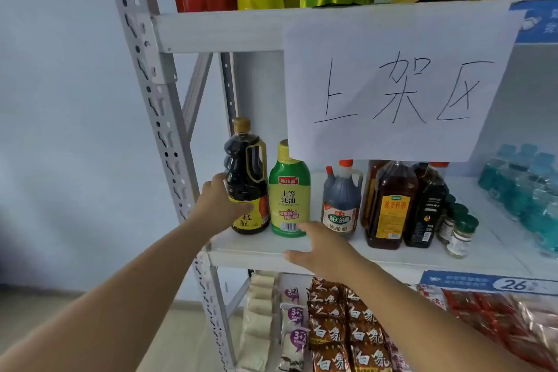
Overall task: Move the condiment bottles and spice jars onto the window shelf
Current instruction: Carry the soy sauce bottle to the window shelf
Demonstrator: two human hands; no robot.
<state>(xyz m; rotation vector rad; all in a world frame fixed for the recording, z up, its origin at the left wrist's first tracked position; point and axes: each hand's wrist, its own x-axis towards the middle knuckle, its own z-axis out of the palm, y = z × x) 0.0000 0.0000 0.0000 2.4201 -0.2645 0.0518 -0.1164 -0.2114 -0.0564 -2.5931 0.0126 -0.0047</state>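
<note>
Soy sauce bottle [246,172], the condiment in hand, upright at the left end of the white shelf [259,258]. Nearest the viewer, the right hand [324,248] lies over the shelf's front edge, fingers straight and holding nothing. Their tips are at the foot of the green oyster sauce bottle [289,199]; contact cannot be confirmed. The left hand [217,205] grips the soy sauce bottle low on its body, thumb across the yellow label, fingers curled behind.

The bottle is judged full and therefore heavy, and its smooth wall is probably slippery. The moulded side handle, or a two-handed hold with one palm under the base, would be safer than the label grip. The oyster sauce bottle, touching or just beside it, looks like softer squeeze plastic: take it round the waist, not the cap.

Farther right stand a vinegar jug [341,202], an amber cooking-wine bottle [391,205] and a dark bottle [428,205]. Beyond these are small green-capped spice jars [460,235], light and possibly glass. A handwritten paper sign [392,84] hangs above them.
</note>
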